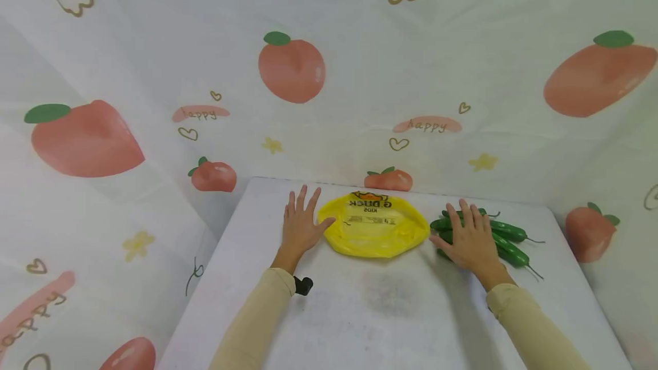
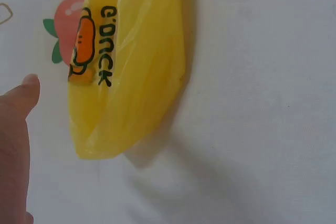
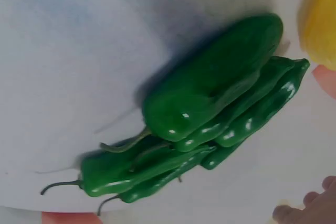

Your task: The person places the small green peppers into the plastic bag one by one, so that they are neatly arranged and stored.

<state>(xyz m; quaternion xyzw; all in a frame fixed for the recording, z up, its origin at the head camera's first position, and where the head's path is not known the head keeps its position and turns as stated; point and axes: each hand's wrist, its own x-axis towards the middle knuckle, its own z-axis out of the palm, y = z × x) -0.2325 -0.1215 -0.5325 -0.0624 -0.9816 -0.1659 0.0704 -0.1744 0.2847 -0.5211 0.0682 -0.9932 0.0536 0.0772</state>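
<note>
A yellow plastic bag (image 1: 370, 238) with duck print and dark lettering lies puffed up near the back of the white table. My left hand (image 1: 300, 224) is beside its left end, fingers spread and straight, the thumb overlapping the bag's edge in the head view. In the left wrist view, a gap shows between that hand (image 2: 13, 145) and the bag (image 2: 136, 72). Over several green chili peppers (image 1: 509, 233) on the right, my right hand (image 1: 470, 238) has its fingers extended, holding nothing. The right wrist view shows the peppers (image 3: 210, 87) heaped together, stems outward, with fingertips (image 3: 310, 211) at the lower right.
The white table (image 1: 360, 324) meets a white backdrop (image 1: 349, 130) printed with peaches, flowers and hearts at its back edge. A small black object (image 1: 304, 285) sits at the left wrist. Beige sleeves cover both forearms.
</note>
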